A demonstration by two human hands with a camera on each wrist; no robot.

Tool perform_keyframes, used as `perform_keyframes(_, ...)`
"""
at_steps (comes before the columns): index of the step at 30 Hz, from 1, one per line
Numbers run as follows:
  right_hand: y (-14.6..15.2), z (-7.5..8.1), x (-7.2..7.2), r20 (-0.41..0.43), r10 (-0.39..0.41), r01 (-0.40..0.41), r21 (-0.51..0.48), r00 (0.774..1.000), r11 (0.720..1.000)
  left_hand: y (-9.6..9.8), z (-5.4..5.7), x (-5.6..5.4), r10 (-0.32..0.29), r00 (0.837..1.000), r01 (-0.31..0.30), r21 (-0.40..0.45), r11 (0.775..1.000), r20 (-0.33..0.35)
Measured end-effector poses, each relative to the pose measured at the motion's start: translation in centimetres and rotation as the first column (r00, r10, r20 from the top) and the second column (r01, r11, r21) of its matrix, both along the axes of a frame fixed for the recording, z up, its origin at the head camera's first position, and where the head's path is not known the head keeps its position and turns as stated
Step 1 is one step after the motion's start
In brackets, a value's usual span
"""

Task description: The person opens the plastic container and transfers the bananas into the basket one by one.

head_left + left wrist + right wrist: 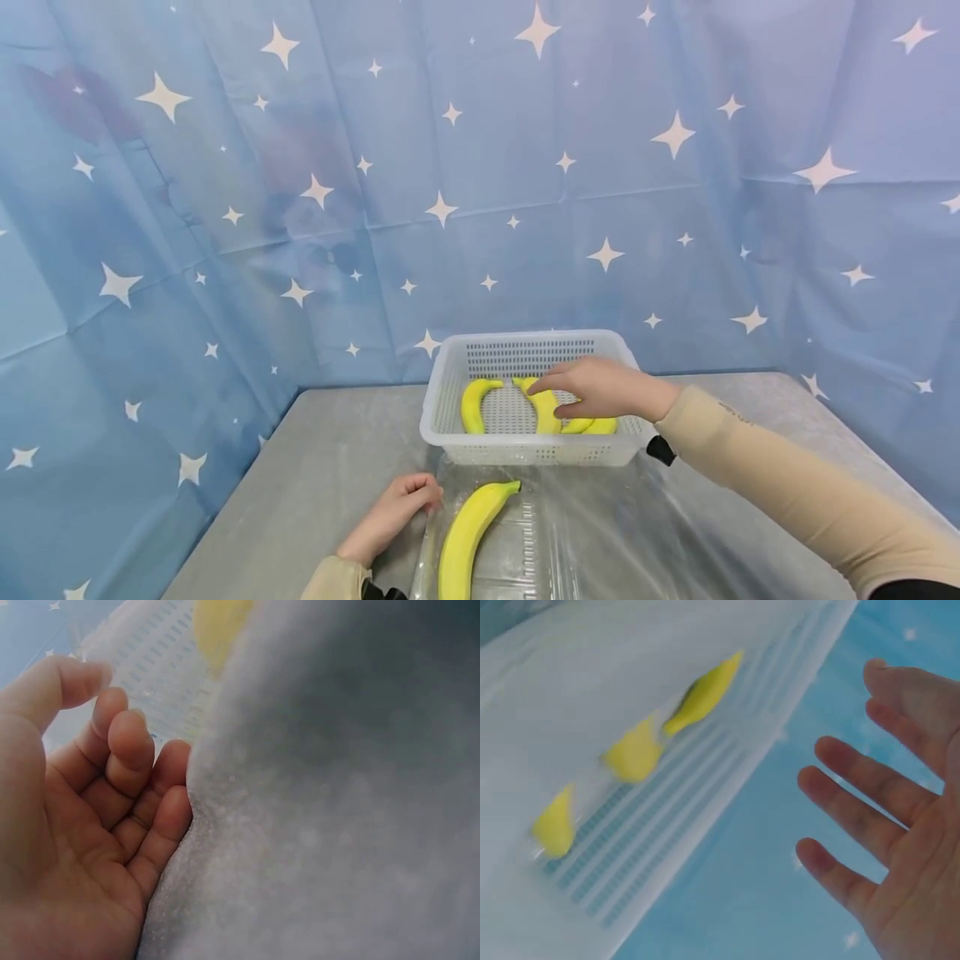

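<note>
Over the white basket, my right hand reaches in with its fingers spread above a banana. In the right wrist view those fingers hold nothing. Another banana lies on the basket's left side, and more yellow fruit shows partly under the right hand. My left hand rests on the table at the left edge of a clear plastic sheet, its fingers loosely bent and holding nothing. To its right, a larger banana lies at the plastic, its lower end cut off by the frame.
The clear plastic spreads over the grey table in front of the basket. A blue curtain with white stars hangs behind the table and along both sides.
</note>
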State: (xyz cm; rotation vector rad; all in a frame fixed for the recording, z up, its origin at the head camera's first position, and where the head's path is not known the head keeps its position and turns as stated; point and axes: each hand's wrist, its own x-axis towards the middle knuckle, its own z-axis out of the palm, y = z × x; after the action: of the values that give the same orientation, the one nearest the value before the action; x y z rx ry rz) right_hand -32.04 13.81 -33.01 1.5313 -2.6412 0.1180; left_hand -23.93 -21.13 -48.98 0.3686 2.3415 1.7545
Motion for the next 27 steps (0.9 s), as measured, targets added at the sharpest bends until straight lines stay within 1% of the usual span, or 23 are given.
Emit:
perform_keyframes(2, -0.9, 0.0, 0.7, -0.042, 0.05, -0.051, -0.013, 0.998, 0.999, 0.0, 0.0, 0.0, 0.007, 1.0, -0.007, -0.002, 1.0, -0.003)
perform_keyframes(5, -2.0, 0.0, 2.0, -0.084, 0.125, -0.127, -0.021, 0.989, 0.992, -0.1, 0.1, 0.1, 0.008, 1.0, -0.008, -0.005, 1.0, -0.012)
perform_keyframes(10, -3.6, -0.4, 3.9, -0.109, 0.229, -0.231, -0.007, 0.967, 0.973, 0.0, 0.1, 0.2, -0.008, 1.0, 0.008, -0.003, 1.0, -0.021)
perform_keyframes(12, -4.3, -0.7, 4.5, -0.125, 0.276, -0.279, -0.005, 0.953, 0.96, 0.1, 0.1, 0.2, -0.005, 1.0, 0.005, 0.005, 1.0, -0.022)
perform_keyframes(17, -5.7, -2.0, 5.6, -0.147, 0.388, -0.394, -0.01, 0.91, 0.919, 0.1, 0.0, 0.4, -0.001, 1.0, 0.001, 0.019, 1.0, -0.025)
perform_keyframes(22, -6.9, -3.4, 6.5, -0.115, 0.433, -0.436, 0.005, 0.894, 0.9, 0.2, 0.0, 0.3, -0.012, 1.0, 0.012, 0.017, 1.0, -0.022)
perform_keyframes(25, -7.6, -4.3, 6.9, -0.075, 0.46, -0.46, 0.021, 0.885, 0.888, 0.2, 0.1, 0.3, -0.012, 1.0, 0.012, 0.022, 1.0, -0.007)
perform_keyframes(27, -7.9, -4.9, 7.0, -0.065, 0.475, -0.474, 0.038, 0.877, 0.88, 0.2, 0.1, 0.4, -0.017, 1.0, 0.017, 0.025, 1.0, -0.003)
